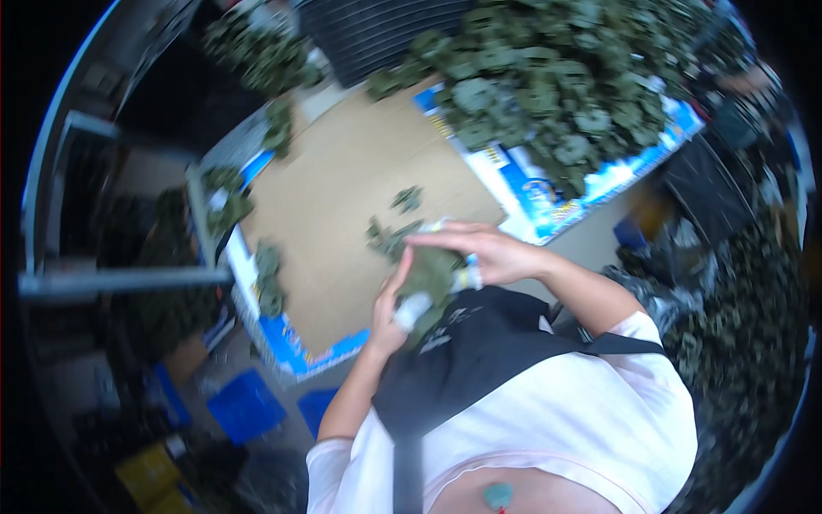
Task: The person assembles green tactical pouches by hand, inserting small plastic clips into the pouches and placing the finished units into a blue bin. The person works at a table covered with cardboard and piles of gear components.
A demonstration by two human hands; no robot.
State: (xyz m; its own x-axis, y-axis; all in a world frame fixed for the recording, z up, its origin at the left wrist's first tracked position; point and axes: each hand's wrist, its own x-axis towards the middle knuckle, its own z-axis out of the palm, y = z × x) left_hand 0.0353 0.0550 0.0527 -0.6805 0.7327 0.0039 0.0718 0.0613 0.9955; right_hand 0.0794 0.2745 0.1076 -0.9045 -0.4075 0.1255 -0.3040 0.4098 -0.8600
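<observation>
Both of my hands meet over the near edge of a cardboard-covered table (342,188). My left hand (387,313) comes up from below, and its fingers with white wrapping press against a small dull-green part (431,272). From above, my right hand (484,253) arches over the same part and grips it. A few loose green parts (390,238) lie on the cardboard just beyond my hands, and one more (408,199) lies a little farther out.
A big heap of the same green parts (548,77) covers the far right of the table on blue-and-white printed sheets (548,201). Smaller clusters (267,278) lie along the left edge. Blue crates (247,404) stand on the floor below left. A black bag (479,351) hangs on my chest.
</observation>
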